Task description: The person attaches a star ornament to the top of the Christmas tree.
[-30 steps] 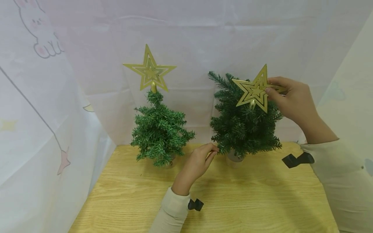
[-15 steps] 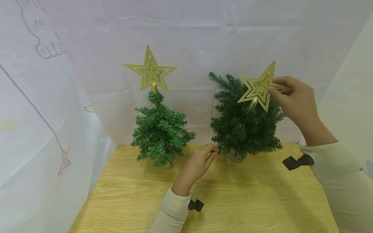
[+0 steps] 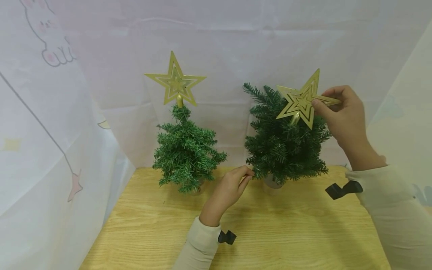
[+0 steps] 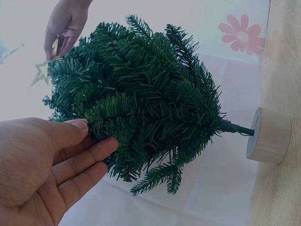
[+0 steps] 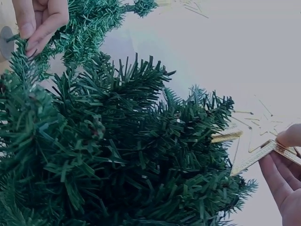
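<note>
A dark green miniature Christmas tree (image 3: 280,146) stands at the right on a round pale base (image 4: 270,136). My right hand (image 3: 345,112) pinches one arm of a gold star tree topper (image 3: 302,100) at the tree's top; the star tilts, and its socket's lower end is hidden among the needles. My left hand (image 3: 233,183) pinches the tip of a low branch on the tree's left side, thumb against fingers, also seen in the left wrist view. To the left, a brighter green miniature tree (image 3: 185,150) carries an upright gold star (image 3: 177,80).
Both trees stand near the back of a wooden table (image 3: 236,232). Close behind them hangs a pale cloth backdrop (image 3: 222,48) with printed drawings, which also covers the left side. A dark clip-like piece (image 3: 343,189) sits at the right cuff.
The right hand has moved a little right with the star. The star leans further to the right than a second ago. My left hand stays at the branch.
</note>
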The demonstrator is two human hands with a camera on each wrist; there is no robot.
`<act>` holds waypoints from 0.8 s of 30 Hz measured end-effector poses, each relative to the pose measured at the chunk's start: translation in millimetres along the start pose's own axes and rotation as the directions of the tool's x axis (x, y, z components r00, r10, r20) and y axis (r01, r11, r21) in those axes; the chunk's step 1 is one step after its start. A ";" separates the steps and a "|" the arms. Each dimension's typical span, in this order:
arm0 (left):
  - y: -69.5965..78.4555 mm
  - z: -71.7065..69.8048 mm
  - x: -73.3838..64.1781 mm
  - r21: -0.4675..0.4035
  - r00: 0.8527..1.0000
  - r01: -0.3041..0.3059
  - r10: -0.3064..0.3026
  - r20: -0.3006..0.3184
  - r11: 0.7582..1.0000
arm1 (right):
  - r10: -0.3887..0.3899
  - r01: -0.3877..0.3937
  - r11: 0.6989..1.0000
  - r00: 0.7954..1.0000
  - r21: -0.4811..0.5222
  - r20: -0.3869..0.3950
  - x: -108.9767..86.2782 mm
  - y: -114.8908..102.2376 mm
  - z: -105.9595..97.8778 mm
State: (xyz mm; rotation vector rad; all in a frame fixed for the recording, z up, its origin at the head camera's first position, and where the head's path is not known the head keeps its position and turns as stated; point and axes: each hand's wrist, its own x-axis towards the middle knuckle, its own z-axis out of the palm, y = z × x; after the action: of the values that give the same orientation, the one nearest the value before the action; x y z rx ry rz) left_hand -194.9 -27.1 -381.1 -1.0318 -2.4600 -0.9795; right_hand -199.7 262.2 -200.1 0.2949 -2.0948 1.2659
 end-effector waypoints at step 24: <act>0.1 1.9 -0.6 -0.019 1.000 -0.024 0.023 -0.014 1.000 | -0.126 0.124 0.991 0.991 -0.042 -0.050 -6.2 6.1 8.6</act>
State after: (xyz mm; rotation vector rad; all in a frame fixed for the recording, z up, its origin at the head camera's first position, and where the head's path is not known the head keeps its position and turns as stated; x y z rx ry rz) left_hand -194.4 -26.0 -382.7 -1.0539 -2.4268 -1.0009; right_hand -201.7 257.1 -211.0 0.3658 -2.0207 1.1463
